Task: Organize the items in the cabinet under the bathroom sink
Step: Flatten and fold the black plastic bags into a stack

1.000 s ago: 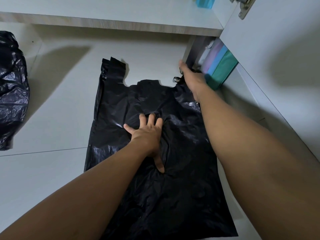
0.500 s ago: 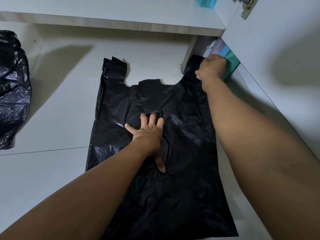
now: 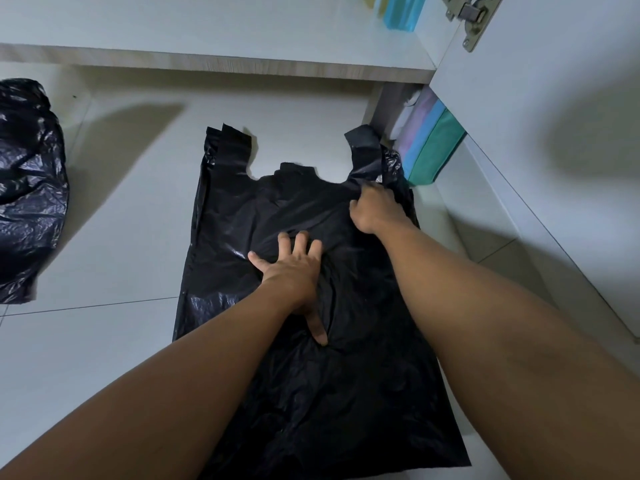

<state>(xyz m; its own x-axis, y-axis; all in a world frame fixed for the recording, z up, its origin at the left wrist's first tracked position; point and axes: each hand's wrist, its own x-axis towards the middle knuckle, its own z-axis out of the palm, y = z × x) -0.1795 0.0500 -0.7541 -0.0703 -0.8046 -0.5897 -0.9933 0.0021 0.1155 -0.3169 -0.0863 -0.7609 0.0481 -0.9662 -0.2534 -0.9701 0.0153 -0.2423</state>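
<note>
A black plastic bag [image 3: 242, 216] lies flat on the white floor tiles, its two handles pointing toward the cabinet. My left hand [image 3: 294, 268] presses on the bag's middle, palm down with fingers spread. My right hand [image 3: 375, 207] rests on the bag's upper right part, just below the right handle [image 3: 363, 140], with fingers curled into the plastic. Whether it pinches the plastic or only presses on it is hard to see.
A crumpled black bag [image 3: 27, 188] sits on the floor at far left. The cabinet's bottom shelf [image 3: 221, 32] runs across the top, with blue and yellow items [image 3: 398, 10] on it. Pastel and green packs [image 3: 429, 147] stand under the open door [image 3: 554, 140] at right.
My right hand has come back from the right handle by the cabinet leg to the bag's upper right body. The right handle now lies flat. My left hand has stayed in place.
</note>
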